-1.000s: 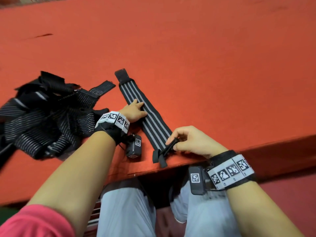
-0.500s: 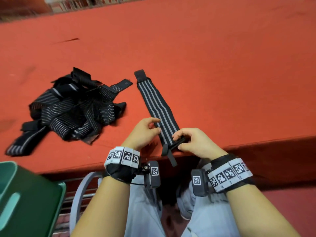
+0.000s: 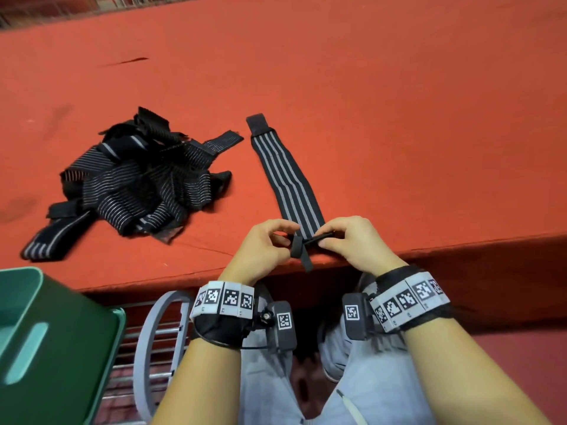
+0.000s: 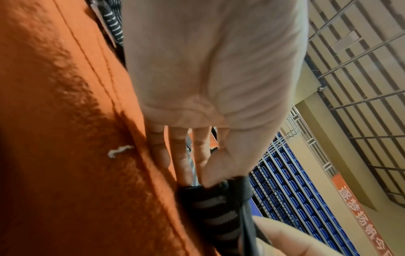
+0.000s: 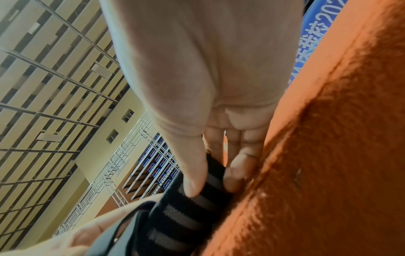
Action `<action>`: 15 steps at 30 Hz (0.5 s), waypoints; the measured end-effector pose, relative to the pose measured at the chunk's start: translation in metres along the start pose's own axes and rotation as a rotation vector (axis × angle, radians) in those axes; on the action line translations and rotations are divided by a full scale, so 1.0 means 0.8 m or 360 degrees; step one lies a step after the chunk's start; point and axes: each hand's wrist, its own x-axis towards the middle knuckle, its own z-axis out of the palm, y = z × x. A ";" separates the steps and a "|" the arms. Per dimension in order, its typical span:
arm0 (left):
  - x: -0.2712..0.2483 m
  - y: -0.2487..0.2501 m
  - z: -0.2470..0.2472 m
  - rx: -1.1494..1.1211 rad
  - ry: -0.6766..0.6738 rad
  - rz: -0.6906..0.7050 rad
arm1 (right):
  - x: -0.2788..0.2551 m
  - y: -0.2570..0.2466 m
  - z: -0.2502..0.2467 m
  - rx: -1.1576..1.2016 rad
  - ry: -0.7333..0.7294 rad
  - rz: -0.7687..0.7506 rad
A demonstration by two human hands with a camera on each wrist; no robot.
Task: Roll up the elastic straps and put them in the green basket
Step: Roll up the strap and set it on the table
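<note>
From the head view we look forward and steeply down over the near edge of the orange table (image 3: 368,102), both hands close below us. Our left wrist view sits right behind the left hand (image 4: 210,69), looking along its fingers, table on the left. Our right wrist view mirrors it behind the right hand (image 5: 203,69), table on the right. All three share the striped strap (image 3: 288,179) end at the edge.

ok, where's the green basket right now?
In the head view the green basket sits at the lower left, below the near edge of the red table, left of the left hand and near the strap pile.
</note>
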 end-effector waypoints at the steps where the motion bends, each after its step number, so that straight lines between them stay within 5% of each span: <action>1: -0.003 0.000 -0.001 0.0031 -0.0044 0.0025 | 0.001 0.000 0.001 0.0005 0.0007 -0.0006; 8: -0.007 -0.011 0.001 0.0079 0.0117 0.0255 | 0.005 -0.009 0.004 0.0105 -0.0078 -0.0070; 15: 0.002 -0.022 -0.009 0.0124 0.0142 0.0209 | 0.003 -0.022 0.012 0.0227 -0.0094 0.0044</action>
